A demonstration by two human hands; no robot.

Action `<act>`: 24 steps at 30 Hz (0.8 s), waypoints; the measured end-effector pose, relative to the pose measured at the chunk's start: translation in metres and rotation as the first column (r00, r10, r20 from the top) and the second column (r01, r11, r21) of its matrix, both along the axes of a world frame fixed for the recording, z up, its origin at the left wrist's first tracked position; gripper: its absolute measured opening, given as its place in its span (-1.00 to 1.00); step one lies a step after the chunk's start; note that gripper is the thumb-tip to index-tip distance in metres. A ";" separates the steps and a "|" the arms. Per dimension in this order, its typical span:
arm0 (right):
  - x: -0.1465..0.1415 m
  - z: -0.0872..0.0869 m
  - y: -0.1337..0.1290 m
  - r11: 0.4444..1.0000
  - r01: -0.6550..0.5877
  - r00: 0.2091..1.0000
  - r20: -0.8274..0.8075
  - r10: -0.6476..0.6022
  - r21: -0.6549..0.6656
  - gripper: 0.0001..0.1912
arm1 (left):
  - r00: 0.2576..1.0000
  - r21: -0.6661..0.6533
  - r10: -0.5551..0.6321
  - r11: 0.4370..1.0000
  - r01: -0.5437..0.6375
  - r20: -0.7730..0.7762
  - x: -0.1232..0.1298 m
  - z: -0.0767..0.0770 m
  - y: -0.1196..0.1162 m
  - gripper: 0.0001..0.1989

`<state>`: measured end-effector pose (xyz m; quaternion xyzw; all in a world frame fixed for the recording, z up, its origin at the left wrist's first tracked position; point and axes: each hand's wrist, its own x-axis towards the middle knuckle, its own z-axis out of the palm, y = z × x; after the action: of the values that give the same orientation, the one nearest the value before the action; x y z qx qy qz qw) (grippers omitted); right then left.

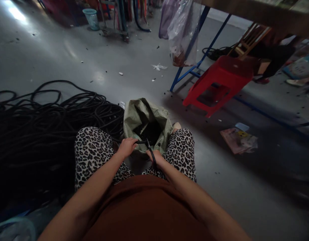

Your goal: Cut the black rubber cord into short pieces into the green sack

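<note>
**Black, olive, leopard and red**

The cord [151,152] held between the hands is black, like the large hose pile [44,127] on the left. The open sack [144,117] is dull olive green. The trousers [94,150] carry a black-and-tan leopard print; the top [144,204] is rust brown. The tipped stool [219,82] is bright red, the far basket [91,18] pale teal, the floor [69,57] glossy grey.

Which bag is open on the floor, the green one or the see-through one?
The green sack, standing open between the knees. The see-through bag hangs up by the blue frame.
</note>
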<state>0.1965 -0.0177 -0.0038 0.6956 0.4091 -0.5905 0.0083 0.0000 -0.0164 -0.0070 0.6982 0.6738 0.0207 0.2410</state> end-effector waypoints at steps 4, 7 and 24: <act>-0.001 0.007 -0.001 0.988 0.141 0.989 -0.038 -0.143 -0.062 -0.66 | 1.000 -0.008 0.010 1.000 -0.010 -0.005 0.000 0.000 0.000 -0.68; -0.001 0.009 0.000 0.976 0.190 0.975 -0.092 -0.200 -0.111 -0.61 | 1.000 -0.018 0.010 1.000 -0.010 -0.006 0.000 0.001 0.000 -0.68; -0.006 -0.034 -0.006 0.990 0.066 0.980 -0.177 -0.087 -0.122 -0.55 | 1.000 0.004 0.016 1.000 -0.017 0.017 0.002 0.000 0.000 -0.66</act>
<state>0.1900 -0.0235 -0.0382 0.6523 0.3465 -0.6741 -0.0115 0.0019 -0.0169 -0.0071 0.6929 0.6774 0.0301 0.2453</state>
